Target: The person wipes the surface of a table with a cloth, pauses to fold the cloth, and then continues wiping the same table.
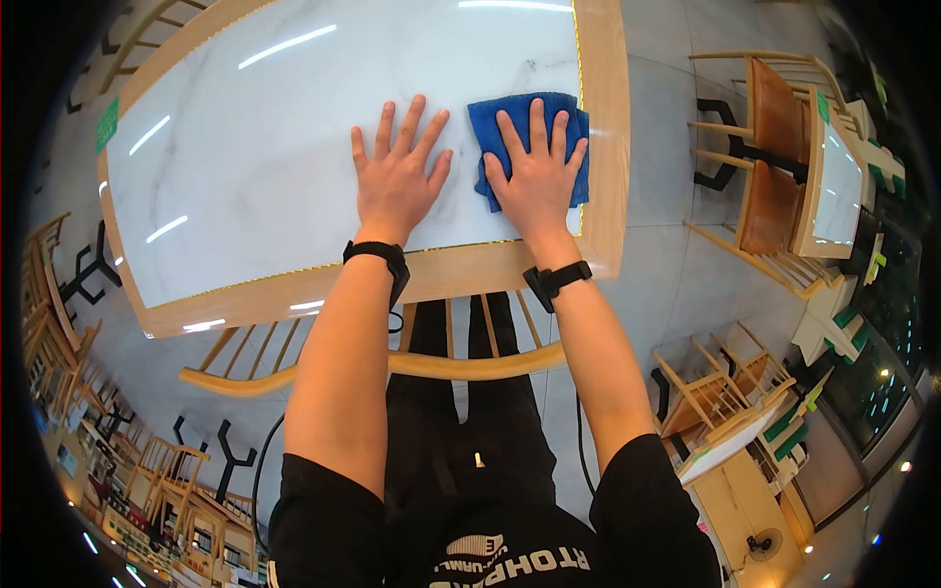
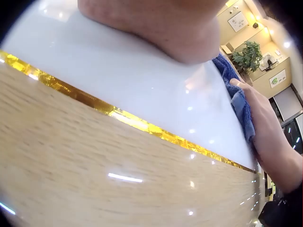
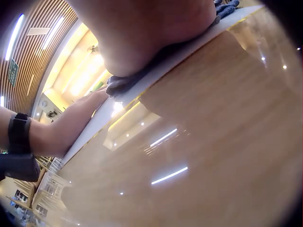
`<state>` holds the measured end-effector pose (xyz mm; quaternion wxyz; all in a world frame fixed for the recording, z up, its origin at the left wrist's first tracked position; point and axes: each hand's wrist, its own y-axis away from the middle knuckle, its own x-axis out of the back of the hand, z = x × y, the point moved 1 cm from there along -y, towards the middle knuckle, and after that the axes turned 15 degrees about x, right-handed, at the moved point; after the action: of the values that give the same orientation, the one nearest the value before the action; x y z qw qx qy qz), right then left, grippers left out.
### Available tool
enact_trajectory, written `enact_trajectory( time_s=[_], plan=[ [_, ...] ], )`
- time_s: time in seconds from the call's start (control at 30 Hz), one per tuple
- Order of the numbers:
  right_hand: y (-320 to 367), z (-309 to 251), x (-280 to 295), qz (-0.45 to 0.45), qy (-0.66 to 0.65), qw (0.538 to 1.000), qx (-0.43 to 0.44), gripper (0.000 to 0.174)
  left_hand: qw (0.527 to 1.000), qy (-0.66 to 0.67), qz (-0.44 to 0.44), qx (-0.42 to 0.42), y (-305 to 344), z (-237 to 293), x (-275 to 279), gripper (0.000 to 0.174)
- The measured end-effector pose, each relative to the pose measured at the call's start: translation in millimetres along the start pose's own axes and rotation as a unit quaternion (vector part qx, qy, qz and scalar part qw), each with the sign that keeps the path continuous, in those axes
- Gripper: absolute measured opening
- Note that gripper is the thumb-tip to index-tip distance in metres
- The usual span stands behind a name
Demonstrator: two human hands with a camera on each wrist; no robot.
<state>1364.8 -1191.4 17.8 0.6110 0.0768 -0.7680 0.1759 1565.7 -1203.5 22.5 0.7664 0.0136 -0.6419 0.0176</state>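
Pressing blue cloth onto table, right hand is lying fingers wide; left hand is resting nearby on table, fingers also spread.

Head cam's up top, pointing steeply down, super wide, so you get both hands and most of the counter. Wrist cams sit really low and close, skimming its edge, each catching the opposite hand. Head and left wrist views share the blue cloth and gold trim.

Bright; glare streaks on tabletop; edges warped.
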Motion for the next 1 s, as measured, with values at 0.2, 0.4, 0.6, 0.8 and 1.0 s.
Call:
enact_trajectory(
  time_s=[0.2,0.4,0.6,0.8,1.0],
  plan=[
    [33,-10,4,0.002,0.002,1.000,-0.013,0.055,0.999,0.000,0.032,-0.014,1,-2,-4,0.050],
    [62,-20,7,0.003,0.013,1.000,-0.026,0.056,0.998,-0.034,0.052,-0.022,2,0,-8,0.051],
    [88,-32,10,0.006,0.026,0.999,-0.036,0.057,0.997,-0.037,0.066,-0.024,2,-3,-16,0.051],
    [110,-38,12,0.013,0.029,0.999,-0.039,0.056,0.989,0.113,0.089,-0.045,-2,-18,-19,0.046],
    [132,-46,18,0.001,0.022,0.999,-0.039,0.056,0.926,0.367,0.088,0.028,0,-33,-3,0.025]
  ],
)
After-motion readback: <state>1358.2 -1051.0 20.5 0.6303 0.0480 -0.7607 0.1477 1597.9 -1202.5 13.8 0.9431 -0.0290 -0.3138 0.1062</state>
